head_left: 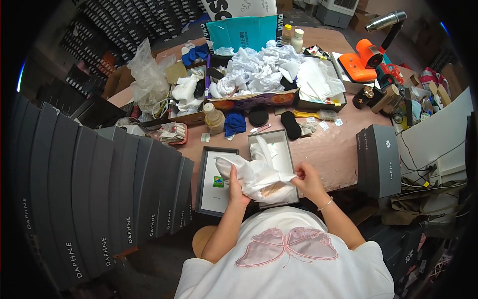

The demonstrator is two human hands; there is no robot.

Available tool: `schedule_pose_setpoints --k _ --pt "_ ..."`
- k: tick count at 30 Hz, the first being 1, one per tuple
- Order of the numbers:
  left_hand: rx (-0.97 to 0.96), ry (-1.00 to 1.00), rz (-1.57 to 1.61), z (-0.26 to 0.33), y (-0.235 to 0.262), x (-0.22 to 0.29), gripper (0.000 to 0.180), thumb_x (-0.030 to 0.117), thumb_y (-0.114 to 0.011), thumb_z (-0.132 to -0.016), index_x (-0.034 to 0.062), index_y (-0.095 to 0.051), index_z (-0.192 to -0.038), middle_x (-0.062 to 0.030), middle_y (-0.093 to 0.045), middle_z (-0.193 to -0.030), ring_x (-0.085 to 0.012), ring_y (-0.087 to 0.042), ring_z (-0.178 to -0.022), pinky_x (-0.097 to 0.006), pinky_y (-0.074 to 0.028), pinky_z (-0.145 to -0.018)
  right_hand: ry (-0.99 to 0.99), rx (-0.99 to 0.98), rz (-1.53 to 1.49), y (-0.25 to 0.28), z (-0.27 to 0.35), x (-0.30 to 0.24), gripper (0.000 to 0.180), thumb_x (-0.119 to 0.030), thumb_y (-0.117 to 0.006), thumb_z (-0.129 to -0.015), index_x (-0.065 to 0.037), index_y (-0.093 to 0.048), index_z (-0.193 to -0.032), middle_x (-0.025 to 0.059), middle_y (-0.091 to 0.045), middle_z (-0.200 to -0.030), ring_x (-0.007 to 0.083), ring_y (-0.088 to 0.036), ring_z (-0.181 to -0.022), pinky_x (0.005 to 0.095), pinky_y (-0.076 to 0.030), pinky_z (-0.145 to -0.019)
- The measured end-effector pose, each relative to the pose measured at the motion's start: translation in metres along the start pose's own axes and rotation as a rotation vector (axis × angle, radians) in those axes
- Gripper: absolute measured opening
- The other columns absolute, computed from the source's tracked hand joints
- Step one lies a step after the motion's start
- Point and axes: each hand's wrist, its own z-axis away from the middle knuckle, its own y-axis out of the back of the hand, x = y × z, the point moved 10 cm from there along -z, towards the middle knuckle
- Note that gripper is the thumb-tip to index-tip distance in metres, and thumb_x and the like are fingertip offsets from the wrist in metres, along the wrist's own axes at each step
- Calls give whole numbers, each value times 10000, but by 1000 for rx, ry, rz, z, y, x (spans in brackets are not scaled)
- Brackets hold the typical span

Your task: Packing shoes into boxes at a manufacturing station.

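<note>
My left hand point(236, 188) is closed around one side of a bundle wrapped in white tissue paper point(244, 172). The fingers of my right hand point(307, 180) pinch the paper at the bundle's right end. A tan patch shows at the lower part of the wrapping; what lies inside is mostly hidden. Under the bundle stands an open grey shoebox point(285, 152), with more white paper in its far part. Left of it lies a dark grey lid point(203, 192), its pale inside facing up and a small green sticker point(218, 181) on it.
Stacked dark shoeboxes point(107, 184) rise at my left, and more boxes point(379, 162) stand at the right table edge. Beyond the work lie a carton of crumpled paper point(259, 70), a black sponge point(290, 125), a yellow-handled brush point(313, 115), a bottle point(214, 121) and an orange tool point(359, 62).
</note>
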Motion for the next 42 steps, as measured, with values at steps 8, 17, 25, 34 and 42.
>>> schedule_pose_setpoints --k 8,17,25,34,42 --pt "-11 -108 -62 13 -6 15 712 609 -444 -903 53 -402 -1347 -124 -504 -1305 -279 -506 -1199 -419 -404 -1023 228 -209 63 -46 11 -64 160 -109 -683 -825 10 -635 -921 165 -651 -857 269 -659 -767 319 -508 -674" --pt "126 -114 108 23 27 12 608 547 -333 -958 111 -399 -1376 -109 -446 -1391 -302 -459 -1246 -464 -355 -1062 -236 -454 -759 -109 46 2 395 -120 -659 -882 35 -494 -1206 39 -597 -945 87 -578 -854 228 -488 -759" --pt "-95 21 174 -18 32 29 407 302 -453 -967 70 -484 -1300 -112 -523 -1322 -297 -489 -1223 -475 -389 -1041 -237 -468 -922 -61 21 6 398 -116 -602 -920 -22 -476 -1286 25 -585 -1128 94 -560 -1017 252 -474 -876" --pt "-319 -223 -151 -12 -6 20 441 368 -486 -943 17 -533 -1206 -143 -590 -1193 -290 -590 -1077 -441 -500 -913 -113 -608 -948 -14 8 3 384 -133 -583 -937 -11 -487 -1289 24 -569 -1167 87 -537 -1043 248 -453 -906" --pt "-154 -304 -384 14 -61 57 394 290 -475 -972 -13 -525 -1218 -144 -622 -1131 -228 -635 -991 -338 -517 -856 -203 -431 -1157 2 -14 16 405 -62 -585 -913 -5 -489 -1302 51 -584 -1193 117 -562 -1060 273 -470 -916"
